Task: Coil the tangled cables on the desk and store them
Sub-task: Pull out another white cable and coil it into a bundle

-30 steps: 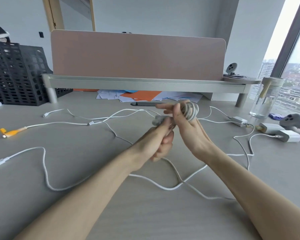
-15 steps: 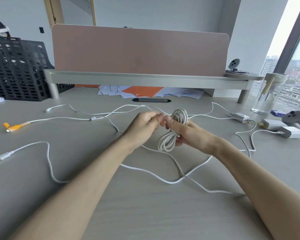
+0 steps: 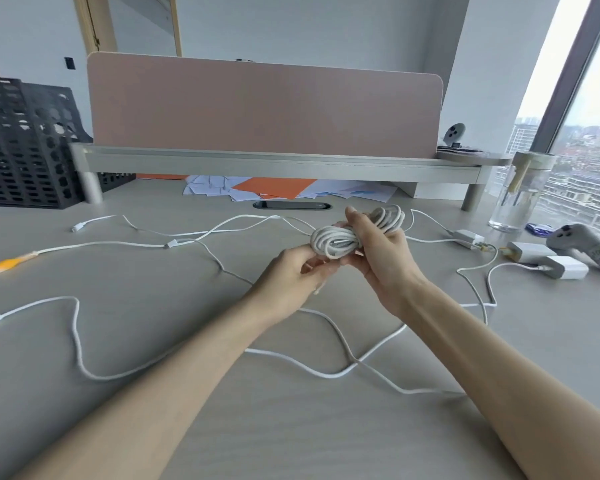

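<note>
The right hand [image 3: 383,258] gripped a coiled white cable [image 3: 336,241] above the worktop [image 3: 291,427]. Its fingers were curled round the middle of the bundle, the thumb stood up behind it, and loops stuck out on either side of the palm. The left hand [image 3: 291,275] met the coil at its near left end. Its fingers were bent and pinched a short tail of the same cable, whose tip [image 3: 316,291] poked out just below them.

Beneath both forearms, loose white cables [image 3: 326,374] lay crossed over one another on the worktop. More of them ran off beyond and to the left of the left hand, toward an orange-tipped cable [image 3: 7,263] well away at the edge. To the right of the right hand, well apart from it, sat two white chargers [image 3: 565,267], a grey game controller [image 3: 586,244] and a clear glass jar [image 3: 515,199]. Beyond the hands stood a monitor riser [image 3: 274,164] with papers [image 3: 274,188] under it, and far to the left a black mesh file rack [image 3: 21,143].
</note>
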